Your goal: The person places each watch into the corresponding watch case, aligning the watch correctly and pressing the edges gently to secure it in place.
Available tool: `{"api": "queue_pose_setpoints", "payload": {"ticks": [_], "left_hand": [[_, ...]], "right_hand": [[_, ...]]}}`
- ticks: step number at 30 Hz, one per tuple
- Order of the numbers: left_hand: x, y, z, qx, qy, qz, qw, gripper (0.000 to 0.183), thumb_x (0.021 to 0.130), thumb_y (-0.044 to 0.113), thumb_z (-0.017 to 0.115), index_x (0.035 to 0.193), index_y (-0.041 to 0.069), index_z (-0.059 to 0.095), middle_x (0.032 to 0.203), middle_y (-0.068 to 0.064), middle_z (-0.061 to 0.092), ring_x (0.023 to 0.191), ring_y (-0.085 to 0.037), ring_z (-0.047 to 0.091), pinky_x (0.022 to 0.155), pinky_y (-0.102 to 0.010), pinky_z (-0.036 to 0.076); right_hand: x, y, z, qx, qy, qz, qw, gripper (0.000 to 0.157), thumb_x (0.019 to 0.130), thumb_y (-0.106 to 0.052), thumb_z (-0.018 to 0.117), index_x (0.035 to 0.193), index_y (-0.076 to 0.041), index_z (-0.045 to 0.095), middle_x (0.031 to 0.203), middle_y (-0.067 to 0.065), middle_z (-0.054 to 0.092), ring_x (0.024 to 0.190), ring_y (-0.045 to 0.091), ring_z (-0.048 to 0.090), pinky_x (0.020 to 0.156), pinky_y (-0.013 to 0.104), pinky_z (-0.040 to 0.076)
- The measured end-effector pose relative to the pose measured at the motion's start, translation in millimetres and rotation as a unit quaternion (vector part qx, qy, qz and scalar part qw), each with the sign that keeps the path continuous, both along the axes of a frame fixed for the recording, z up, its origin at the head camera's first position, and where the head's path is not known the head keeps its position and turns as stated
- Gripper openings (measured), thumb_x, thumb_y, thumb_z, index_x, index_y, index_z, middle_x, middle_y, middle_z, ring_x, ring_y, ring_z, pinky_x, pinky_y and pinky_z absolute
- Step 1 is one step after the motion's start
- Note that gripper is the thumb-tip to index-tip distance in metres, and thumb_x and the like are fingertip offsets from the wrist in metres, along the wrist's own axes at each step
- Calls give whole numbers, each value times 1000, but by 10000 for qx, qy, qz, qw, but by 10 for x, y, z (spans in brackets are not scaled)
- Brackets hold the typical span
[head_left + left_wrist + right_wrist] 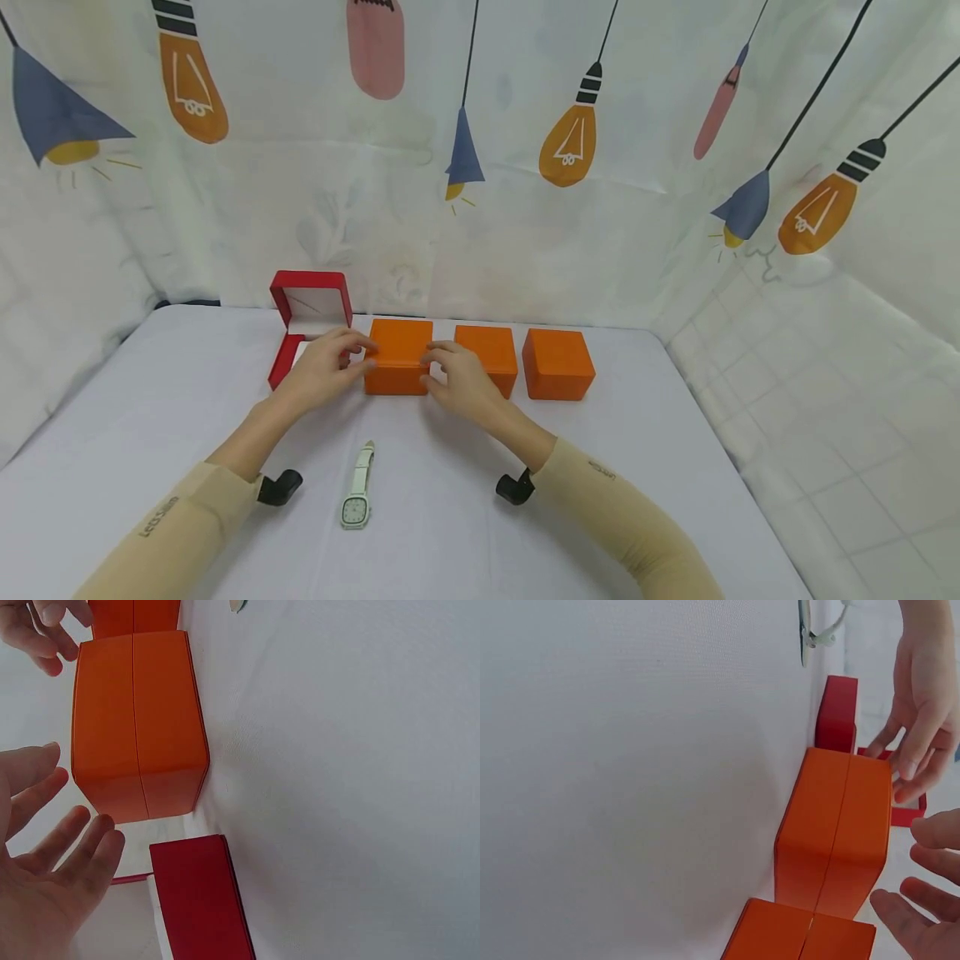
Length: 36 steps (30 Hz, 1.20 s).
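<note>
A closed orange box point(397, 379) with a seam around its upper part stands on the white table between two hands. My left hand point(324, 371) is at its left side, and my right hand point(463, 382) is at its right side. In the left wrist view the fingers of the left hand point(52, 877) are spread and slightly bent, just off the box point(142, 712). The right wrist view has the right hand point(926, 900) with loosely bent fingers near the box's other end. Neither hand grips it. Behind the left hand stands a red box point(309, 280), lid raised, pale lining visible.
Two more orange boxes, one partly behind my right hand point(491, 346) and one farther right point(561, 367), line up along the back. A pale green watch point(356, 492) lies on the table point(442, 533) in front. A printed white curtain point(300, 192) hangs behind.
</note>
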State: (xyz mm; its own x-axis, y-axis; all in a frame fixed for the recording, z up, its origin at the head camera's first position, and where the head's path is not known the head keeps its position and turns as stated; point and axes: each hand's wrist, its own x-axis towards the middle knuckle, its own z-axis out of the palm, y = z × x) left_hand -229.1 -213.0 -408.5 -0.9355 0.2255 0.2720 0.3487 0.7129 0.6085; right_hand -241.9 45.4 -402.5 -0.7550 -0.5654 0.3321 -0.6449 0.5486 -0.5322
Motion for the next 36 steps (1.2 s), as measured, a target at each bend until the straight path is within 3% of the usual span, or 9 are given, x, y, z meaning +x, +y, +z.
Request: {"api": "queue_pose_setpoints", "payload": {"ticks": [4,11,15,22,27,36], "left_hand": [[7,-25,4,33,-44,58,10000,27,98,15,72,123,6,69,125,-17,62,113,-40,60,91,-53,56],[11,-68,10,134,-100,193,9997,28,98,16,72,123,6,69,127,-19,60,113,-39,59,93,-55,56],[1,-115,14,136,-81,306,9994,29,98,16,72,124,5,69,126,-19,60,112,-38,58,94,-56,54],[-42,-233,16,237,101,384,9989,28,98,13,72,123,1,68,123,-20,62,110,-40,61,94,-57,54],[-26,-314,30,250,-69,566,9981,33,100,16,69,129,0,64,128,-24,58,115,-44,57,94,-60,53],[-8,-425,15,118,-51,760,9970,32,101,15,67,129,1,64,130,-23,54,120,-44,52,100,-65,47]], "right_hand": [[42,13,6,152,117,59,9998,20,96,-11,73,113,-2,73,129,14,65,108,28,66,88,23,55],[154,1,-5,445,269,177,9985,7,95,-14,75,101,-10,74,98,-1,68,92,17,64,79,16,52],[245,-32,-11,550,237,351,9976,5,96,-16,75,99,-12,74,93,-5,67,87,13,63,76,13,49],[407,-98,-25,958,282,617,9931,7,97,-21,74,101,-15,74,94,-9,68,86,7,63,75,9,47],[498,-138,-76,1362,254,716,9878,10,97,-24,74,105,-17,75,96,-11,68,88,2,61,76,8,47],[683,-197,-126,1872,529,969,9761,25,99,-29,71,121,-18,72,116,-5,68,107,7,62,88,14,50]]}}
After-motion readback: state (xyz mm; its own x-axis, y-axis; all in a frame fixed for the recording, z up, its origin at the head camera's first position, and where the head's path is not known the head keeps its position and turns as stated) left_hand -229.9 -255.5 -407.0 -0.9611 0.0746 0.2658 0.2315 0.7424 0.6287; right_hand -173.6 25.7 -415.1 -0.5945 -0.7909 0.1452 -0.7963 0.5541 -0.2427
